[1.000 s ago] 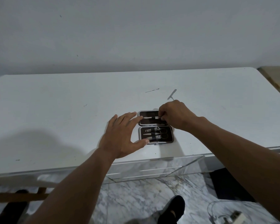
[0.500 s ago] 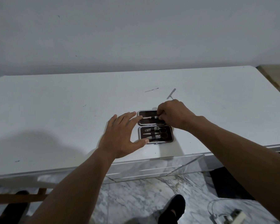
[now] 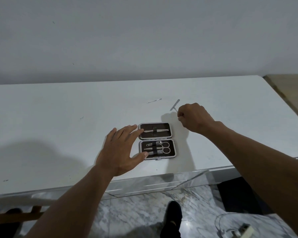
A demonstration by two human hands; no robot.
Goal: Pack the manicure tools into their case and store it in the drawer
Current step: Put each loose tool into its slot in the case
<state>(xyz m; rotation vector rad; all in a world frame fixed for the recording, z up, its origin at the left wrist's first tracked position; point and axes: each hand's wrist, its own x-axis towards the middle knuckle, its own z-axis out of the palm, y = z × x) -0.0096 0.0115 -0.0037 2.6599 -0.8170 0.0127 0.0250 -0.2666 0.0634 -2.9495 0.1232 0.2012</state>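
The left hand (image 3: 118, 152) lies open and spread on the white table (image 3: 41, 134), holding nothing, its fingertips and thumb touching the left edge of the open case (image 3: 162, 126). The case sits near the table's front edge with scissors (image 3: 160, 143) and other tools strapped inside. Beyond it lie a thin pin (image 3: 154, 101) and a flat file (image 3: 175, 105), and just beside the file the right hand (image 3: 194, 118) is curled, perhaps pinching something slim, though I cannot tell.

Bare forearms (image 3: 258, 160), left hand (image 3: 120, 152), right hand (image 3: 194, 117), foot (image 3: 172, 217) in possibly a black sock
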